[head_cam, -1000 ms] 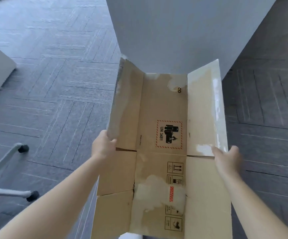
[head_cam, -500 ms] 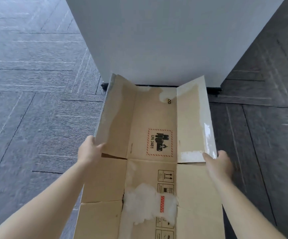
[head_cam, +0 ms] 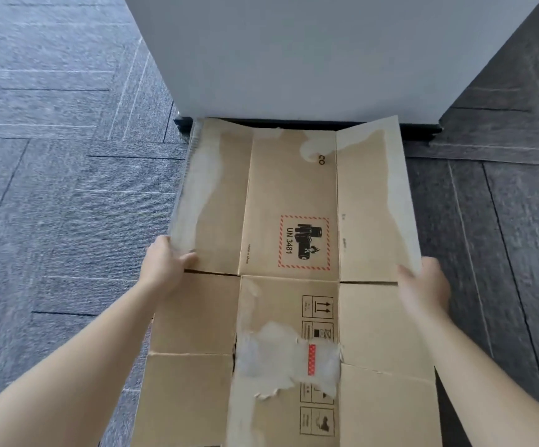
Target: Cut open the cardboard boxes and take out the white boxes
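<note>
A flattened brown cardboard box (head_cam: 290,195) with a UN 3481 battery label and torn white patches stretches away from me over the floor. Its far edge reaches the foot of a white cabinet. My left hand (head_cam: 166,267) grips the left flap's near corner, thumb on top. My right hand (head_cam: 423,285) holds the right flap's near corner from outside; it is blurred. No white boxes are in view.
A white cabinet (head_cam: 310,53) on a black base stands straight ahead, against the cardboard's far edge. Grey patterned carpet tiles (head_cam: 68,195) cover the floor on both sides.
The cardboard has gone down and forward towards the cabinet's base, and its side flaps have spread flatter. Both hands stayed on the flap corners. The view has tilted down and closer.
</note>
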Tool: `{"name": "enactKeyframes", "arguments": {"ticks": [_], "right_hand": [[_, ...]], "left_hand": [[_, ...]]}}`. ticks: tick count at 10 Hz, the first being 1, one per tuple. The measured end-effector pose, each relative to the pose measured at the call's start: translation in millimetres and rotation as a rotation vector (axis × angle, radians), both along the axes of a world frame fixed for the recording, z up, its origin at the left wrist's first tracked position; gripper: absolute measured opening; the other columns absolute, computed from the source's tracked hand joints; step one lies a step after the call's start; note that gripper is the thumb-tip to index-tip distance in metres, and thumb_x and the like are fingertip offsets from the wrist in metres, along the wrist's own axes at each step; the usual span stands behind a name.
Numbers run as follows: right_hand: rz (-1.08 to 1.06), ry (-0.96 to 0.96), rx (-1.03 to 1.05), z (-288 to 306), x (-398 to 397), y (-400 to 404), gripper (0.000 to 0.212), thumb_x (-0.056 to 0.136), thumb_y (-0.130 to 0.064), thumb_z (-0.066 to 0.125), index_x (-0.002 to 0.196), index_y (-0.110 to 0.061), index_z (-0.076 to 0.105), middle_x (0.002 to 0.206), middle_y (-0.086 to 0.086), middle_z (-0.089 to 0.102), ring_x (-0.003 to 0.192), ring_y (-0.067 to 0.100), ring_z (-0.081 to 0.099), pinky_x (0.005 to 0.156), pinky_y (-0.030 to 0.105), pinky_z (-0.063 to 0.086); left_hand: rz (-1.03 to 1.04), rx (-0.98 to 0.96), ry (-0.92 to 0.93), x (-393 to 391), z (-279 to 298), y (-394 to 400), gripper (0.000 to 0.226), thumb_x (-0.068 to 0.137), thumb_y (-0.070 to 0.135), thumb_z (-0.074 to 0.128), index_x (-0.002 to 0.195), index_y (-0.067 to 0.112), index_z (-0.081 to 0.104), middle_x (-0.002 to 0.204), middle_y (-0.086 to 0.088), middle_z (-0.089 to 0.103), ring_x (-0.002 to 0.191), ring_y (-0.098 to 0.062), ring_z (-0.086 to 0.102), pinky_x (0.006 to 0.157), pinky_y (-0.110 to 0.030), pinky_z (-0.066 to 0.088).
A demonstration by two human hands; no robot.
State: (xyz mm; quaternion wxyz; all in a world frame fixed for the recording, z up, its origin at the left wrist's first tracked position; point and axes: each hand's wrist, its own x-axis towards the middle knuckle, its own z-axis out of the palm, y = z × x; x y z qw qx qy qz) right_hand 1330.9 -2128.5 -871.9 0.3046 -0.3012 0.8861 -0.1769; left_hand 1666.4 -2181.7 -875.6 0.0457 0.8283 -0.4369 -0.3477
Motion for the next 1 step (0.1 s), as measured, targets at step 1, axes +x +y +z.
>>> {"name": "enactKeyframes", "arguments": {"ticks": [1], "right_hand": [[0.153,0.199,0.099,9.3,-4.8,1.3,0.051,0.09,-0.021,0.054,0.134,-0.003,0.036,0.134,0.022,0.042,0.12,0.039,0.044,0.093,0.048,0.041]], "left_hand": [[-0.075,0.077,-0.139,-0.4,-4.3,2.2,0.068,0.083,0.033,0.067,0.129,-0.006,0.037,0.131,-0.027,0.038,0.119,-0.039,0.041,0.094,-0.041,0.037]]}}
